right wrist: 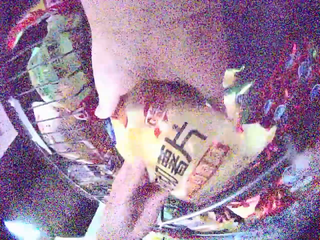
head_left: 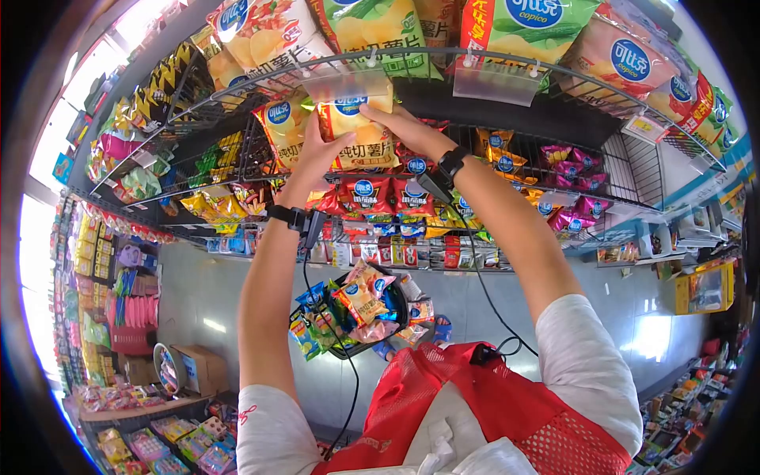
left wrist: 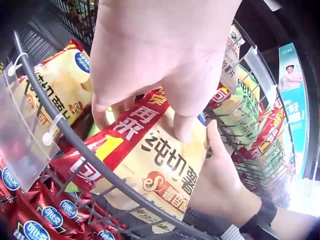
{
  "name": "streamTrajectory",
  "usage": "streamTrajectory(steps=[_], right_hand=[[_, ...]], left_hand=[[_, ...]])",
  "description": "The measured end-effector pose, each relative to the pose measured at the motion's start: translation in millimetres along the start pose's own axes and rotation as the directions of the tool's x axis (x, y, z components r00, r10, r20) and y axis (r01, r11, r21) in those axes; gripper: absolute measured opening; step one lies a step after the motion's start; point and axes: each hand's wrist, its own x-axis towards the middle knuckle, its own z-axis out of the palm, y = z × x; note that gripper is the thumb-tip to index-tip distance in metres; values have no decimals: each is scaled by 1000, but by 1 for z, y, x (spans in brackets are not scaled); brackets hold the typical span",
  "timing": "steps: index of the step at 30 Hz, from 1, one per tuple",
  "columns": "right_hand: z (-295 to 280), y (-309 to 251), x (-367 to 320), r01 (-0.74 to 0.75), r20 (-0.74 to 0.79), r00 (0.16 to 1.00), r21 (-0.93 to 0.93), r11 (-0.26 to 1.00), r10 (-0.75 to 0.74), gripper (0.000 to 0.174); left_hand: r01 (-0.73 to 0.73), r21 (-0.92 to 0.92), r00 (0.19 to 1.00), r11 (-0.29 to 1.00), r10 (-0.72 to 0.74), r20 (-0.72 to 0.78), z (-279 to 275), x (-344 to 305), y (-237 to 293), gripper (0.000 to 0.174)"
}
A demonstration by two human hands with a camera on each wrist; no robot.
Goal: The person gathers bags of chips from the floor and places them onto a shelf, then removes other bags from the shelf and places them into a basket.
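Note:
Both my hands hold one pale yellow bag of potato chips (head_left: 360,150) at the wire shelf. My left hand (head_left: 321,154) grips its left side; in the left wrist view that hand (left wrist: 160,65) has its thumb on the front and fingers at the far side. My right hand (head_left: 404,131) holds the bag's right side, its thumb near the blue logo. The right wrist view is grainy, with the chip bag (right wrist: 185,155) between my hands. Beside it stands a similar yellow chip bag (head_left: 279,131). The wire rail (left wrist: 115,180) crosses before the held bag.
Larger chip bags (head_left: 364,36) fill the shelf above, behind a wire rail with clear label holders (head_left: 495,83). Small red snack packs (head_left: 364,194) line the shelf below. A black basket (head_left: 404,305) full of snack packs stands on the floor near my feet.

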Motion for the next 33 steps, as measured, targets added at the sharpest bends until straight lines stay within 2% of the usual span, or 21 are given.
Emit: streamTrajectory(steps=[2,3,4,6,9,10,11,12,14,16,18,19,20,22,24,27,28,31,32,33], right_hand=[[-5,14,3,65,-21,998,-100,993,-67,66],[-12,21,4,98,-30,994,-154,983,-103,66],[-11,6,-9,24,-13,1000,-173,985,-26,69],[-24,27,-6,-7,-20,1000,-142,990,5,73],[-25,20,-17,-68,7,998,-140,988,70,82],[-26,17,-19,-116,-10,993,-146,983,116,83],[-24,14,-21,-165,-26,986,-149,975,163,84],[-21,13,-24,-126,-47,992,-129,984,120,87],[-19,14,-20,-189,-80,981,-169,967,177,85],[-14,10,-19,-191,-97,981,-265,945,171,84],[-15,24,-9,-159,-72,987,-257,953,145,85],[-9,17,-6,-137,-61,990,-254,957,126,85],[-1,5,-13,-91,-77,994,-283,955,72,83],[4,12,0,-60,-62,997,-211,976,48,81],[9,24,12,-39,-45,998,-139,990,33,79],[10,32,16,-84,-35,996,-356,931,77,80],[6,54,24,-29,-31,999,-379,925,18,83],[4,58,24,5,-14,1000,-376,926,-11,88],[19,34,5,-8,-151,986,-426,905,-63,97],[21,33,2,-11,-168,984,-387,922,-59,100]], left_hand=[[132,-35,990,991,-133,-43,5,-14,20,89],[239,-15,970,971,-240,-26,2,-9,5,95],[343,9,939,939,-343,-8,1,-7,1,101],[449,27,893,893,-450,36,-2,0,-8,103],[489,47,864,871,-491,113,9,-10,61,108],[471,36,877,881,-473,86,13,-6,58,107],[371,-85,926,925,-362,109,15,4,40,102],[269,-211,961,940,-245,130,18,14,23,98],[234,-177,967,956,-210,145,16,17,25,87],[188,-126,976,974,-171,132,9,22,12,73],[324,41,941,945,-326,93,-6,16,-13,67],[384,123,917,915,-394,64,-10,16,-8,64],[292,82,949,953,-299,100,-12,8,0,57],[224,101,972,969,-229,44,-15,7,-13,61],[176,97,984,980,-175,-15,-13,-3,-3,64],[166,311,986,936,-147,-85,-19,-7,-34,65],[283,418,956,863,-288,-52,-21,-11,-24,67],[192,447,981,874,-180,-70,-21,-11,-46,67],[193,328,981,925,-186,-52,-21,-17,-29,71],[134,336,989,932,-107,-100,-21,-19,-36,71]])
